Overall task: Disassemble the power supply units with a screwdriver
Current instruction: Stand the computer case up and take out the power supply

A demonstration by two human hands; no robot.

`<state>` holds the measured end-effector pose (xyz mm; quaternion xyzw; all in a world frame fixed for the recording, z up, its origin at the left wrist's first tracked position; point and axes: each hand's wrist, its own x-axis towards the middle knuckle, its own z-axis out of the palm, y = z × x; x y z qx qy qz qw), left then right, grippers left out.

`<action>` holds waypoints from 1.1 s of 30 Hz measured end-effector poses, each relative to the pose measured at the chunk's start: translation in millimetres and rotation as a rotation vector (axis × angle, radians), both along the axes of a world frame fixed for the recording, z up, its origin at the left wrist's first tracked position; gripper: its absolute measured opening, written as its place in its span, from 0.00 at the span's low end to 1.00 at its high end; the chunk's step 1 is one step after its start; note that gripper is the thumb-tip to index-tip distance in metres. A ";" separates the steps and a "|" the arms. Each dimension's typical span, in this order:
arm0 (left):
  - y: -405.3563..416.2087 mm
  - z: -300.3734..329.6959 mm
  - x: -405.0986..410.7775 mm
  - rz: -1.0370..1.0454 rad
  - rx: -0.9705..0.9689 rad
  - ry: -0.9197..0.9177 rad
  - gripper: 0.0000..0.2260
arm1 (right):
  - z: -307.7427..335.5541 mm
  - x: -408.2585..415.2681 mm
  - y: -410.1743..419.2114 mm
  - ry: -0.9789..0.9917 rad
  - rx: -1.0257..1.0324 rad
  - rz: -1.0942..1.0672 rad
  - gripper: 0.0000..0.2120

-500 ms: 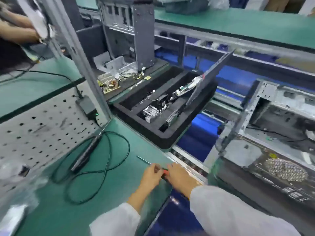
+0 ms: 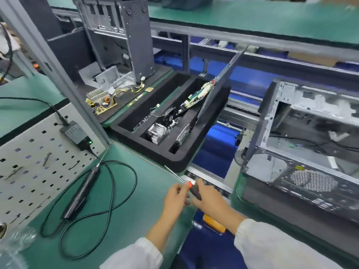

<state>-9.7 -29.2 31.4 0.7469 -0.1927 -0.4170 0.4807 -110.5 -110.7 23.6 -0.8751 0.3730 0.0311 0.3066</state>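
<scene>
A manual screwdriver (image 2: pixel 191 186) with a black and orange handle and a thin steel shaft sits between both hands at the bench's near right edge. My left hand (image 2: pixel 175 198) pinches the handle near its orange collar. My right hand (image 2: pixel 210 200) curls round the black handle from the right. An open computer case (image 2: pixel 303 144) with a round fan grille lies on its side at the right. A bare power supply board (image 2: pixel 101 102) with yellow wires lies on a dark mat at the back, beside an upright grey case (image 2: pixel 124 35).
A black foam tray (image 2: pixel 206 144) holding boards and small parts stands in the middle. An electric screwdriver (image 2: pixel 81 193) with a looped black cable lies on the green mat at the left. A white pegboard (image 2: pixel 29 164) with an adapter is further left. Blue conveyor runs between benches.
The screwdriver has risen off the mat and both hands now hold its handle higher, with the orange collar showing. The view has shifted slightly.
</scene>
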 end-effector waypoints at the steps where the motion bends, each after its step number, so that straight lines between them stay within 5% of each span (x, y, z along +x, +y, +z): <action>1: -11.2 9.9 -9.5 -0.021 -0.059 0.021 0.14 | 13.7 -17.4 -6.3 -0.074 -0.006 -0.068 0.12; 5: -57.3 54.8 -64.4 -0.192 -0.319 0.038 0.12 | 72.1 -90.2 -35.1 -0.357 -0.055 -0.365 0.10; 9: -93.4 91.5 -128.8 -0.325 -0.506 -0.117 0.08 | 115.5 -165.6 -59.2 -0.411 -0.287 -0.504 0.07; 13: -122.6 110.2 -187.9 -0.461 -0.634 -0.496 0.01 | 137.9 -247.4 -75.3 -0.321 -0.477 -0.555 0.07; 16: -148.5 116.5 -206.2 -0.450 -0.647 -0.770 0.06 | 144.6 -311.7 -92.2 -0.248 -0.564 -0.680 0.07; 20: -184.7 117.8 -180.8 -0.265 -0.506 -0.958 0.12 | 148.6 -374.2 -136.9 -0.160 -0.551 -0.819 0.08; 28: -248.3 114.9 -143.7 -0.501 0.009 -1.140 0.22 | 137.7 -371.2 -216.5 0.113 -0.515 -0.775 0.10; 33: -295.1 122.0 -115.1 -0.541 0.112 -0.789 0.16 | 140.2 -360.2 -260.9 0.274 -0.496 -0.834 0.13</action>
